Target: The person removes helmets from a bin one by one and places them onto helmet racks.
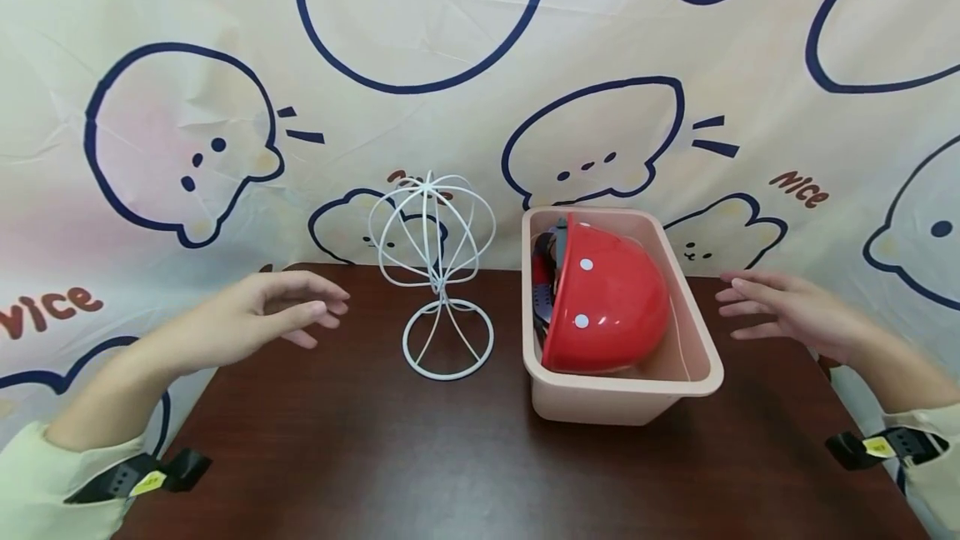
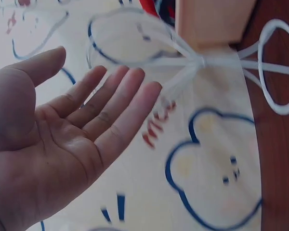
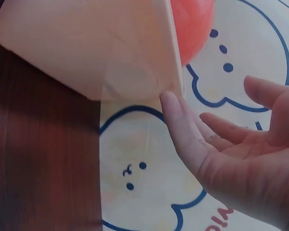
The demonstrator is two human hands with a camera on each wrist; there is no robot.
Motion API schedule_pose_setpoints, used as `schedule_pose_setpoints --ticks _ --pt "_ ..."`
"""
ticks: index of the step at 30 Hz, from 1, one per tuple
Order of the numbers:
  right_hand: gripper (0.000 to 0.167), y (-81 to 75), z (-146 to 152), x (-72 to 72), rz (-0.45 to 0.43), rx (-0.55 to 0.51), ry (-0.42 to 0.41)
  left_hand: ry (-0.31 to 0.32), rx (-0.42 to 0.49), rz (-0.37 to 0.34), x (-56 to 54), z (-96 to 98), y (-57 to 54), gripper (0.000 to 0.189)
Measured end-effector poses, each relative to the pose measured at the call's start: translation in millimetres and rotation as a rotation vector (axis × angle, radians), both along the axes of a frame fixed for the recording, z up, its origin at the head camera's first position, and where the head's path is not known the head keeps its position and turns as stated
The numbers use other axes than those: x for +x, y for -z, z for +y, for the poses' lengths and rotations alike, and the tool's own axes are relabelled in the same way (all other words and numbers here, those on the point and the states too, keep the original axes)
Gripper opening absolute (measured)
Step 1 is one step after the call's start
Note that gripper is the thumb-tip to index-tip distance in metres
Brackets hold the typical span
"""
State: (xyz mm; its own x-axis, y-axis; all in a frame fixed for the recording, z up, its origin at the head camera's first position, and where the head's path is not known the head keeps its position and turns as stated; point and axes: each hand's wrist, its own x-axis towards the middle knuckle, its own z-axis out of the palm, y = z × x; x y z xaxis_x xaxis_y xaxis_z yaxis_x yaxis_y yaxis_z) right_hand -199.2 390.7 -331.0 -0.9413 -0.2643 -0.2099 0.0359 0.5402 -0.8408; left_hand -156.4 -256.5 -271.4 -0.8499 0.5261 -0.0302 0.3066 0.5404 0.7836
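Left hand (image 1: 273, 315): fingers spread wide and relaxed, apart from the white stand (image 1: 440, 282), which is upright on the brown table (image 1: 337, 440). Right hand (image 1: 798, 312): wide, fingers relaxed, near the pink bin (image 1: 600, 402). Red helmet (image 1: 615, 298) lies sideways inside bin.
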Motion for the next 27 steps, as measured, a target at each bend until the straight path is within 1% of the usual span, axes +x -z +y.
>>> schedule_pose_setpoints --ticks 3,6,10,14,17,22,27 --pt "0.062 3.3 -4 0.2 -0.047 -0.04 -0.008 0.059 0.068 -0.015 4.2 18.4 -4.6 0.029" --pt "0.062 7.8 -7 0.4 -0.097 -0.085 -0.006 0.094 0.11 -0.053 5.7 36.5 -7.7 0.03" --pt "0.058 14.6 -10 1.2 -0.151 -0.164 -0.028 0.109 0.127 -0.121 3.7 59.2 -9.1 0.034" --pt "0.052 20.4 -12 3.3 -0.177 -0.231 -0.08 0.126 0.14 -0.164 0.1 83.3 -9.8 0.039" --pt "0.053 23.9 -15 4.9 -0.195 -0.245 -0.109 0.146 0.156 -0.18 -2.4 102.7 -9.4 0.04" --pt "0.06 27.3 -20 5.6 -0.207 -0.243 -0.111 0.15 0.18 -0.21 -5.5 132.4 -6.5 0.044" --pt "0.063 28.3 -21 4.7 -0.204 -0.265 -0.103 0.172 0.212 -0.193 -11.9 158.7 -1.4 0.05"
